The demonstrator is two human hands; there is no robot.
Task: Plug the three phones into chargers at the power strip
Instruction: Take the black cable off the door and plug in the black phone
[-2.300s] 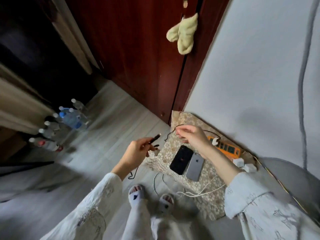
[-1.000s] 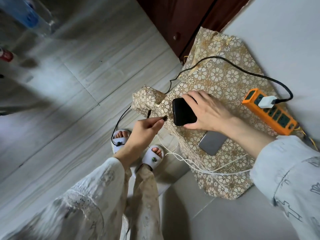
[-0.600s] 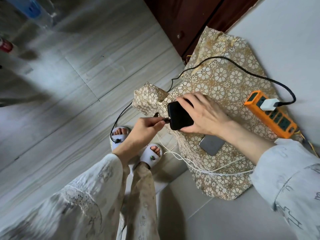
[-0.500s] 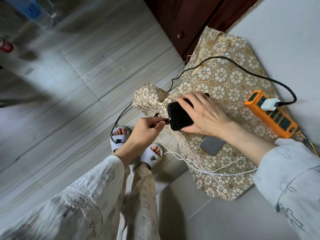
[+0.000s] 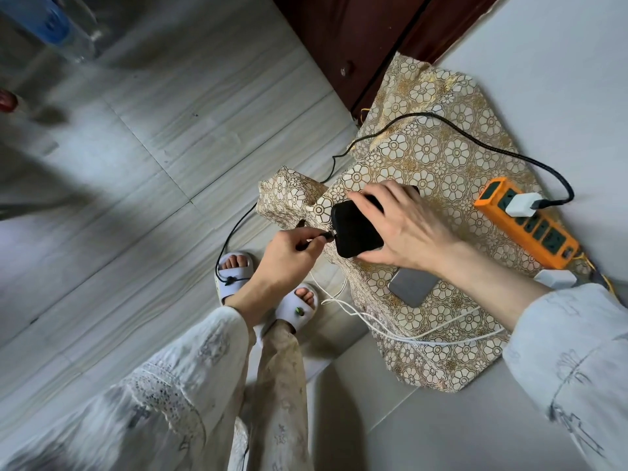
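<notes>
We are holding the black phone point(image 5: 355, 231) in our right hand point(image 5: 404, 232), fingers wrapped over its top and thumb under its lower edge, lifting it just above the patterned cloth point(image 5: 438, 158). Our left hand point(image 5: 285, 256) is pinching the black cable plug point(image 5: 326, 236) between thumb and fingertips, and the plug tip is meeting the phone's near short edge. The phone's long axis is running from that edge away toward the right, in line with the plug, so we judge the coming push needs to travel straight along it; whether the plug is fully seated we cannot tell. The black cable point(image 5: 475, 139) is looping across the cloth to a white charger point(image 5: 521, 205) sitting in the orange power strip point(image 5: 530, 226). A grey phone point(image 5: 413, 287) is lying flat on the cloth just below our right wrist, with white cables point(image 5: 407, 334) trailing off the cloth's edge. A third phone is not visible.
</notes>
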